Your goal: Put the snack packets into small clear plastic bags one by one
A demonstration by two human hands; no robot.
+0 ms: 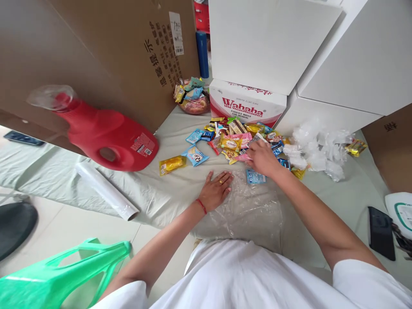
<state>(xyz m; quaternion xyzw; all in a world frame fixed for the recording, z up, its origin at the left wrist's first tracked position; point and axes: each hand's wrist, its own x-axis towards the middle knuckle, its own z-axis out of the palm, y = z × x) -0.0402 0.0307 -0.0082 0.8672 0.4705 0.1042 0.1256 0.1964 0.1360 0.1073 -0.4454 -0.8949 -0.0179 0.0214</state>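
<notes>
My left hand [216,189] lies flat and open on the edge of a clear plastic sheet [249,210] spread on the pale cloth in front of me. My right hand [262,158] reaches into a heap of small wrapped snacks [236,135], its fingers curled round a pink packet [242,157] at the near edge of the heap. A blue packet [255,176] lies on the plastic sheet just under my right wrist. Loose packets, one yellow [172,165] and one blue-white [195,155], sit left of the heap.
A red detergent jug [106,133] lies on its side at left, a roll of clear film [107,191] below it. Crumpled clear wrap [317,150] lies right. A Wahaha carton [247,105], a snack bowl [193,101] and big cardboard boxes stand behind. A black phone [381,231] lies right; a green stool [58,274] stands near left.
</notes>
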